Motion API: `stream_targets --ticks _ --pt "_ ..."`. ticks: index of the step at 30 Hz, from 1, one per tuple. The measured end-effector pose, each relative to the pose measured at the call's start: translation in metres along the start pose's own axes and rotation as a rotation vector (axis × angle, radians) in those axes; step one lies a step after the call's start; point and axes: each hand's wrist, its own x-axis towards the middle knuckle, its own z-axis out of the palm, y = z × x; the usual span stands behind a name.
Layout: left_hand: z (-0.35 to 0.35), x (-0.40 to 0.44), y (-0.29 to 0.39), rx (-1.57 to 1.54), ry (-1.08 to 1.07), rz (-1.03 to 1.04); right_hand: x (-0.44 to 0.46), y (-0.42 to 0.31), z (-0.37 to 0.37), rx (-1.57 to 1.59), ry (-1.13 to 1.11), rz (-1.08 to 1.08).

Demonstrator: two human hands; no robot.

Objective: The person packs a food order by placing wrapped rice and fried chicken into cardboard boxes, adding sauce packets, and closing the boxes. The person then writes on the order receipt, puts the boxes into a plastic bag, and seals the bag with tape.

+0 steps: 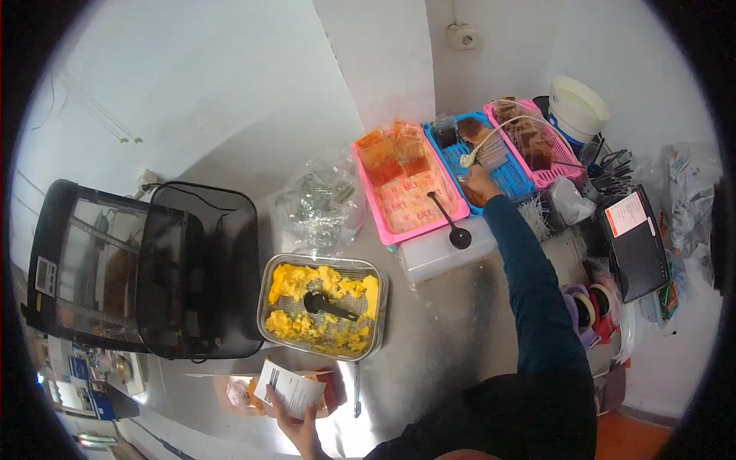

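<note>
My left hand (297, 431) grips a white printed slip (290, 392) by its edge, above an open food box (239, 392) with orange and pinkish contents. My right hand (481, 184) is stretched far out, over the front of a blue basket (502, 178) that holds dark brown sachets (473, 130). Its fingers are closed by the basket's left side, and what they pinch is hard to make out. A pale cord-like item (469, 159) with a whitish end lies just above the fingers. Left of this hand, a pink basket (369, 201) contains orange-red sachets (395, 153) and a black spoon (458, 234).
A metal tray (386, 303) holds yellow chunky food (295, 284) and a black scoop (330, 305). At left stands a black glass-fronted case (100, 245). Another pink basket (546, 178), a white bucket (579, 107), a black device (636, 245) and tape rolls (586, 307) line the right.
</note>
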Motion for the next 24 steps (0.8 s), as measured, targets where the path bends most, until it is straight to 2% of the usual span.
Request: stream_targets --ticks 3,6,9,12,13,18,21,24 --pt "-0.002 0.003 -0.003 -0.006 -0.041 0.035 0.001 -0.009 -0.041 -0.076 -0.153 -0.132" --pt "-0.007 0.002 -0.007 -0.100 -0.054 0.001 -0.009 -0.029 -0.089 0.395 -0.191 -0.272" --pt "-0.003 0.000 -0.007 -0.080 -0.058 0.082 -0.046 -0.099 -0.160 0.717 -0.119 -0.399" --pt "0.011 0.000 0.010 -0.137 -0.153 0.083 -0.107 -0.182 -0.221 0.837 -0.179 -0.418" --pt "0.015 0.001 0.025 -0.160 -0.254 0.071 -0.127 -0.206 -0.236 0.847 -0.199 -0.489" --pt "0.027 0.016 0.066 -0.197 -0.368 0.366 -0.240 -0.307 -0.283 0.770 -0.278 -0.787" --pt "0.021 0.021 0.104 -0.351 -0.451 0.460 -0.285 -0.340 -0.293 0.669 -0.305 -0.955" --pt "0.008 0.026 0.127 -0.454 -0.512 0.546 -0.319 -0.371 -0.291 0.700 -0.319 -1.029"
